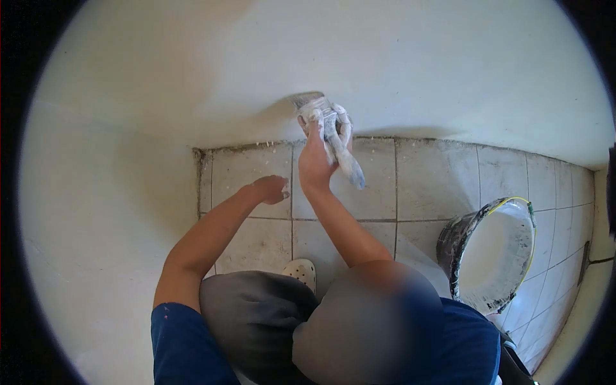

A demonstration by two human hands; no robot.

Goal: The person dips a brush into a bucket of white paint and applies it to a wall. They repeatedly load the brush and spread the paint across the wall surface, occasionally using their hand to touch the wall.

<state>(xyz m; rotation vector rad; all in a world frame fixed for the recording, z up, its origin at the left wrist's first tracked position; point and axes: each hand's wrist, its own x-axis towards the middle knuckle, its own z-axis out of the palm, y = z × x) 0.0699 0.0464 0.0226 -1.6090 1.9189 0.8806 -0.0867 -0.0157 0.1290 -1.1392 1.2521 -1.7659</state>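
My right hand (317, 151) is wrapped round a wide paintbrush (348, 165) coated in white paint. Its bristles touch the pale wall (398, 70) just above the floor line, and the handle points down and to the right. White paint covers several of the fingers. To the left, my left hand (272, 189) hangs above the floor tiles with its fingers curled in; nothing shows in it, and there are whitish smears on the fingertips.
A black bucket (449, 247) streaked with white, with a yellow handle and white paint inside, stands on the tiled floor (436, 170) at right. Dark grime and white flecks line the wall's foot. A pale clog (300, 273) shows beside my knee.
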